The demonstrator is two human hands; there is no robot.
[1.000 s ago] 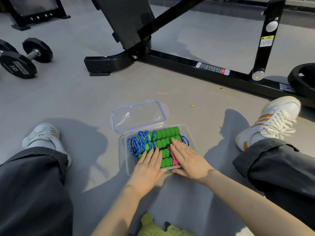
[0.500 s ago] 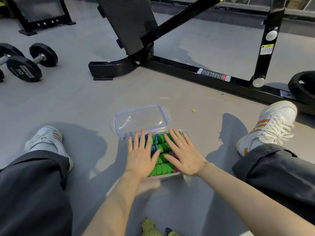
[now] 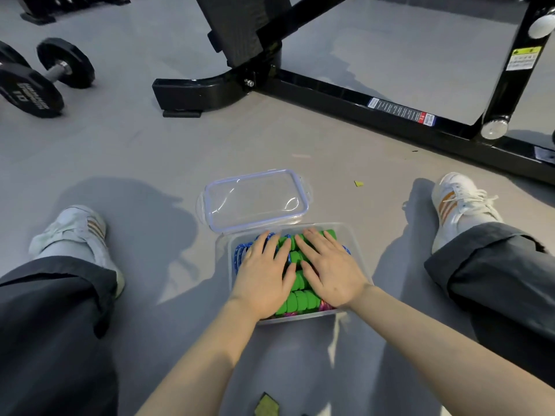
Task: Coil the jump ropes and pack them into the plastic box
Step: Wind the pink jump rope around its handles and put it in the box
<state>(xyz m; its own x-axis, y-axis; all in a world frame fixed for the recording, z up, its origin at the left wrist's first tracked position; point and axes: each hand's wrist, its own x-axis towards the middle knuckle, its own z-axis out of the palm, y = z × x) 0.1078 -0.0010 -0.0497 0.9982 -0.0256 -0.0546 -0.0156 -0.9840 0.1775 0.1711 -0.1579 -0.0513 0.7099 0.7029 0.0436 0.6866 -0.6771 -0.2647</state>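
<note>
A clear plastic box sits on the grey floor between my legs. Inside lie coiled jump ropes with green ribbed handles, a blue cord at the left and a bit of pink cord at the near right. My left hand lies flat on the left half of the ropes with its fingers straight. My right hand presses flat on the right half. The box's clear lid with a blue rim lies on the floor just beyond the box.
A black bench frame crosses the floor ahead. Dumbbells lie at the far left. My legs in dark trousers and white shoes flank the box. A yellow-green scrap lies near me on the floor.
Both hands slid forward from the near edge of the box over the ropes, then settled flat on them, side by side. The camera has come closer.
</note>
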